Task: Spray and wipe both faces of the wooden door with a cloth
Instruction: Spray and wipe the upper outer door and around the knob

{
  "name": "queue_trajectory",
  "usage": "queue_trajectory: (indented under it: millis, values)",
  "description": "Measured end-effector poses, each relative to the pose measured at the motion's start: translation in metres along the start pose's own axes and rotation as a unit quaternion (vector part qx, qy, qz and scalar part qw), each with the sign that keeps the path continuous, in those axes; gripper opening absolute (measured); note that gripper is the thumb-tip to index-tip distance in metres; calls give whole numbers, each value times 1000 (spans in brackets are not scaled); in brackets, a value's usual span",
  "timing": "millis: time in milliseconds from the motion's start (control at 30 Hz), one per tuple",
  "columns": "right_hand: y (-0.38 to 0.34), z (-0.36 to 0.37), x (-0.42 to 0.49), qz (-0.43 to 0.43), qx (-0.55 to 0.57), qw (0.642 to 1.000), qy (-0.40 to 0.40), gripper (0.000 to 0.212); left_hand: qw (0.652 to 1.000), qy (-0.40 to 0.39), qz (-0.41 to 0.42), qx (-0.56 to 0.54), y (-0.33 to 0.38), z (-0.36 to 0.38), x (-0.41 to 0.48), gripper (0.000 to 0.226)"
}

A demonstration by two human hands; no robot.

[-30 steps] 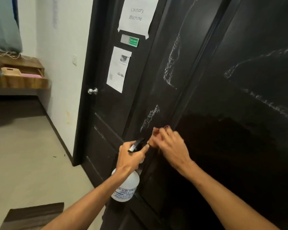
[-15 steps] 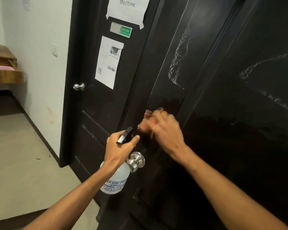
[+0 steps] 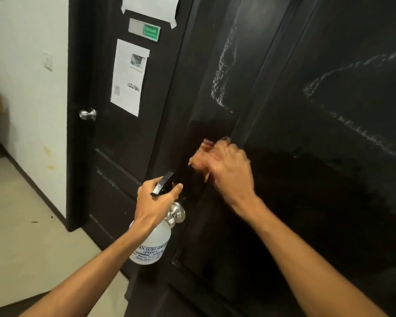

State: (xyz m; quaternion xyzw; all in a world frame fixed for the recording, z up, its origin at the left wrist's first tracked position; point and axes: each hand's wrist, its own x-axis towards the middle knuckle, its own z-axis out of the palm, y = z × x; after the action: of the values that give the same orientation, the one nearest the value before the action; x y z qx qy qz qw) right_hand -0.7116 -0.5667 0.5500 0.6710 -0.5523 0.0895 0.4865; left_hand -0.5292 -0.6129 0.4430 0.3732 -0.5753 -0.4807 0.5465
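A dark wooden door (image 3: 318, 179) fills the right of the view, with white foamy streaks on its upper panels and a wet patch lower down. My right hand (image 3: 229, 170) presses a crumpled orange-brown cloth (image 3: 200, 156) against the door beside a raised moulding; the cloth is motion-blurred. My left hand (image 3: 156, 202) grips the black trigger head of a white spray bottle (image 3: 151, 245), held in front of the door's silver knob (image 3: 176, 213).
A second dark door (image 3: 114, 138) stands further left, with a silver knob (image 3: 87, 114), taped papers (image 3: 129, 76) and a green sign (image 3: 150, 32). A white wall (image 3: 28, 88) and pale floor (image 3: 32, 248) lie to the left.
My right hand with the cloth has rubbed upward and to the right over the door, and a streak near it is gone. My view swung right. The bottle hand stays near the knob.
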Motion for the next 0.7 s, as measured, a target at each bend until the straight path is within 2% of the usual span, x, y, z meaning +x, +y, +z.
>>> queue_trajectory:
  millis: [67,100,133,200,267,333,367,433,500,567,633,700]
  values:
    - [45,-29,18,136,-45,988,58,59,1000,-5,-26,-3,-8,8,-5,28]
    - [61,-37,13,179,-58,978,84,63,999,-12,-35,-1,-9,16,-9,30]
    - [65,-39,4,180,-67,978,87,65,999,-20,-41,-1,-8,24,-12,28]
    - [50,-23,-30,81,-45,995,33,63,999,-26,-32,-13,-1,36,-14,23]
    - [26,-5,-76,-46,-33,997,-44,58,998,-47,-24,-17,8,51,-15,24]
    - [17,-6,-103,-78,-31,990,-113,57,998,-68,-12,-11,13,63,-22,27]
    - [26,-14,-101,-62,-21,992,-108,58,997,-72,-16,-15,14,68,-24,30]
    - [59,-40,-79,20,-25,999,-35,61,997,-73,-22,-26,21,77,-27,33]
    - [99,-68,-54,137,-46,988,48,61,997,-79,-9,-21,31,85,-30,21]
    - [116,-76,-52,195,-53,975,95,62,996,-92,-7,-17,36,94,-34,16]
    - [97,-59,-80,142,-42,987,63,63,995,-96,-17,-24,37,102,-39,19]
    - [68,-37,-125,22,-20,1000,-1,56,994,-101,-18,-32,40,108,-46,22]
